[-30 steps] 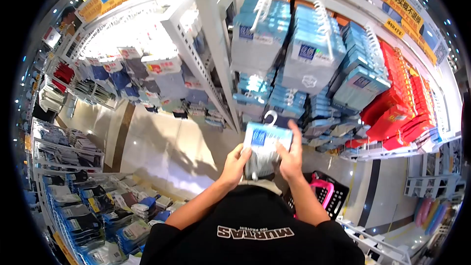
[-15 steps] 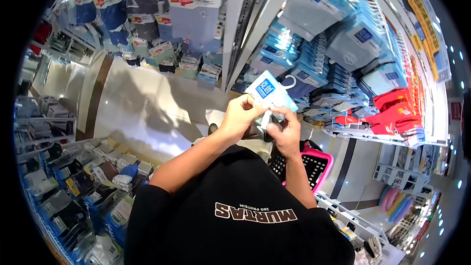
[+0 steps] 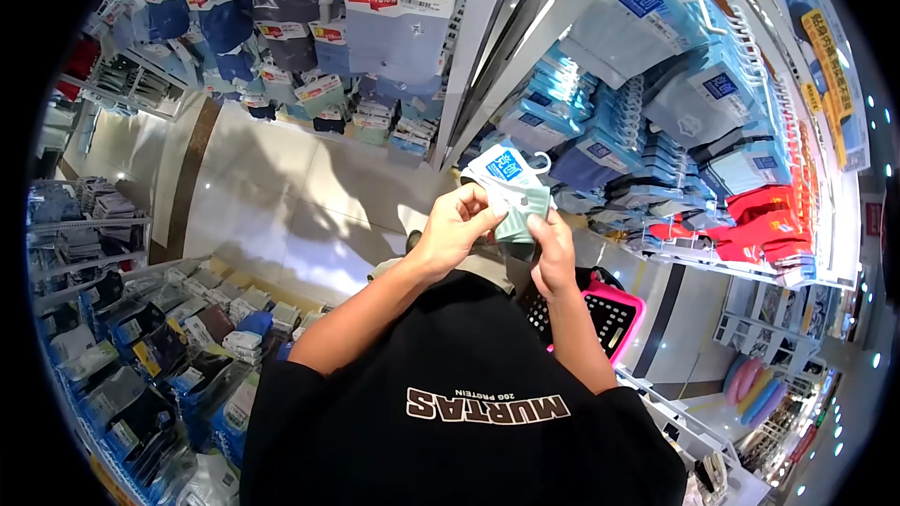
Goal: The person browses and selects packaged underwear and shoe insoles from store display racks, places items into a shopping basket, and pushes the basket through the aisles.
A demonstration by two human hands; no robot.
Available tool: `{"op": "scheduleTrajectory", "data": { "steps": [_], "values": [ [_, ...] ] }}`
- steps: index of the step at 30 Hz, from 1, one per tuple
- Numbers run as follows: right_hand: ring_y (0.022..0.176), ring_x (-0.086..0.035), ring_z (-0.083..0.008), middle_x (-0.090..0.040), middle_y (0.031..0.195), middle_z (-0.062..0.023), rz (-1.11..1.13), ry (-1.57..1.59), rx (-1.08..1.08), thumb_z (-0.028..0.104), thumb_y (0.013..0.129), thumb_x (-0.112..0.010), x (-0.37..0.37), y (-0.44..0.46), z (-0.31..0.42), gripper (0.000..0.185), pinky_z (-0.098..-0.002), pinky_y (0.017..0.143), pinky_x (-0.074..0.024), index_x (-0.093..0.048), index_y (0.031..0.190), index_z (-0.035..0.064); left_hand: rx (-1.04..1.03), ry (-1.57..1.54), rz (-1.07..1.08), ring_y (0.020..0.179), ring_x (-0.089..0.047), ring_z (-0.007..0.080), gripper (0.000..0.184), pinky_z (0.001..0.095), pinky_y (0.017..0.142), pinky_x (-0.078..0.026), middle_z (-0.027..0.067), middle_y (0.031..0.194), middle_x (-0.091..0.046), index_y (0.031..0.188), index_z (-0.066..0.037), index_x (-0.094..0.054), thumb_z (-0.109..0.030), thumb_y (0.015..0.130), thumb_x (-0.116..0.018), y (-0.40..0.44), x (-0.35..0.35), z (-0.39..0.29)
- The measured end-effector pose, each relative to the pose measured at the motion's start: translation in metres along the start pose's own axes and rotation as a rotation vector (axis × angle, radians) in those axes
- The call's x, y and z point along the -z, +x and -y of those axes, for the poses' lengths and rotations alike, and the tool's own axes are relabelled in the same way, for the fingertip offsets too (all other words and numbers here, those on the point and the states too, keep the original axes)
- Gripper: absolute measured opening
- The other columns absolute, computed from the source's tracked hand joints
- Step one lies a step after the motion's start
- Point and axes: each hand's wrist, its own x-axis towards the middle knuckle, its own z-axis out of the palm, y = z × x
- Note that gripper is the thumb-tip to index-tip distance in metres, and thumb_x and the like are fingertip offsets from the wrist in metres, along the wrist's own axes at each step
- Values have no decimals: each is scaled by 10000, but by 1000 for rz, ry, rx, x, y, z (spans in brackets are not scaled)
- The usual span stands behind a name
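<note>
One packet [image 3: 512,191] — between fingers [image 3: 472,198]

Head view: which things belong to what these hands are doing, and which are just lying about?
In hand:
- pale-green carded pack
- left hand, pinching it
- right hand, holding it too

Just around, untouched:
- hanging blue-carded packs
- red items
- packets at lower left

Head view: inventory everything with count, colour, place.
Carded fabric pack: one, pale green, centre
Blue-carded hanging packs: many, greyish, upper right
Red hanging packs: several, red, right
White-carded hanging packs: many, greyish, upper left
Plastic-wrapped packs: many, mixed, lower left
Perforated basket: one, black, pink-rimmed, right of centre
Curved tubes: several, multicoloured, lower right
Large printed sign: one, yellow, upper right
Printed shirt: one, black, bottom
Left hand: one, gripping pack's left
Right hand: one, gripping pack's right
</note>
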Motion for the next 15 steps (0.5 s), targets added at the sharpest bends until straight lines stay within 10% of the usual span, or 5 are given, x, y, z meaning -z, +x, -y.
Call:
{"op": "scheduleTrajectory", "data": {
  "steps": [15],
  "values": [
    [1141,-595,-196,-606,1275,-101,-128,111,59,282,1049,-446,-7,17,8,394,-338,993,-460,-523,1303,-9,90,-156,-172,561,-368,-16,234,160,502,-281,-86,722,-525,909,-94,-603,-308,999,-574,-9,30,6]
  ]
}}
